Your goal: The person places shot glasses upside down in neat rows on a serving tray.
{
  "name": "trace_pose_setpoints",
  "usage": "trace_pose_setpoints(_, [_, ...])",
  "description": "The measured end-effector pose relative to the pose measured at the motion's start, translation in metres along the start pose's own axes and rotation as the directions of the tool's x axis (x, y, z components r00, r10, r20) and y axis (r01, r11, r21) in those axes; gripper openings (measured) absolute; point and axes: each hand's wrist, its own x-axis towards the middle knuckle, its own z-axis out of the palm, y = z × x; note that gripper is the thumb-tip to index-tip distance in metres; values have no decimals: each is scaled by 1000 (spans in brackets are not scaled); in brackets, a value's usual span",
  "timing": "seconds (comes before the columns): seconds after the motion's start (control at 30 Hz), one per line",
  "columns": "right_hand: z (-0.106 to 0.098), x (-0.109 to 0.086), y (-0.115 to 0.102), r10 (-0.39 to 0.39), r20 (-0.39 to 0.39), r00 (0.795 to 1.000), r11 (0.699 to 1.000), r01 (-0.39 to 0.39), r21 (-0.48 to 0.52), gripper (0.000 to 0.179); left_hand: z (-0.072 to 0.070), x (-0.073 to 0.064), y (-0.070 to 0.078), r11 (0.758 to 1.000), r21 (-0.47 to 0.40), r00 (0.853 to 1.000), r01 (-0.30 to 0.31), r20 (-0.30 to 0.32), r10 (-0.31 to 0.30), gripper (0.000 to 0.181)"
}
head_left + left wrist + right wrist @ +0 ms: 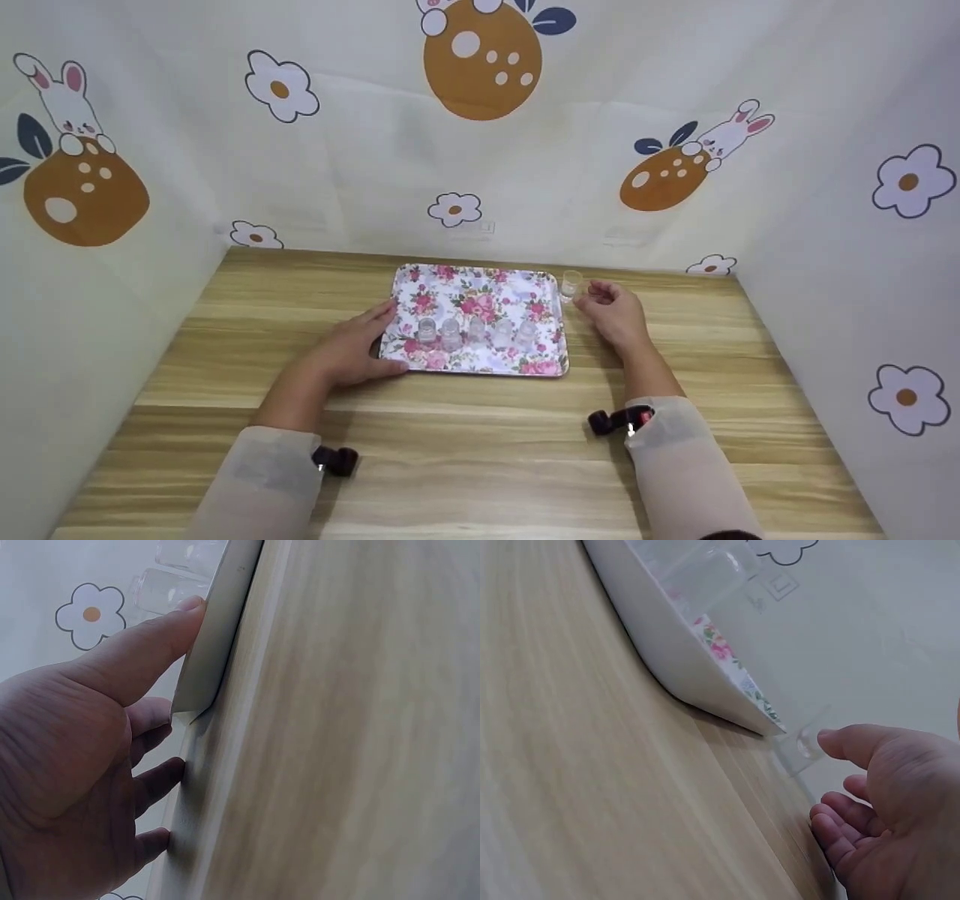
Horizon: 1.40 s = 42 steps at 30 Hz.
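Note:
A white tray with a pink flower print (480, 281) lies on the wooden table. Several small clear cups (451, 334) stand in a row along its near half. My left hand (356, 346) is spread about the tray's near left corner; its thumb (154, 649) touches the near rim and its other fingers lie along the left side. Beside the tray's far right corner, one more small clear cup (571, 283) stands upright on the table. Just to its right is my right hand (616, 313), fingers loosely bent, the thumb tip (836, 742) close to the cup. Whether they touch cannot be made out.
The wood-grain table (480, 450) ends at a pale cloth backdrop (360, 165) printed with flowers, rabbits and oranges. The cloth rises behind the table and on both sides. Small black cameras (336, 460) are strapped to both wrists over pale sleeves.

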Motion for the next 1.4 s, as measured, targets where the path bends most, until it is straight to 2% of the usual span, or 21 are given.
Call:
trace_pose_setpoints(0.4, [9,20,-1,1,15,1000,1000,-1,-25,67,0,0,1,1000,-19,1000,-7,7,7,109])
trace_pose_setpoints(0.67, [18,25,-3,-51,-5,999,982,49,-184,49,0,1,1,1000,-7,1000,16,10,-16,109])
trace_pose_setpoints(0.77, [19,26,-2,-65,-22,998,977,59,-206,45,0,0,1,1000,-5,1000,21,12,-21,109])
trace_pose_setpoints(1.07, [18,20,-2,-65,-30,997,994,62,-92,48,-1,0,2,1000,-16,1000,0,11,1,107])
trace_pose_setpoints(1.27, [15,8,-10,-44,-54,998,998,41,-45,45,-1,0,1,1000,-13,1000,-2,5,2,107])
trace_pose_setpoints(1.4, [14,-2,-16,-38,-58,998,999,39,27,45,-2,0,1,1000,-1,1000,-5,4,5,108])
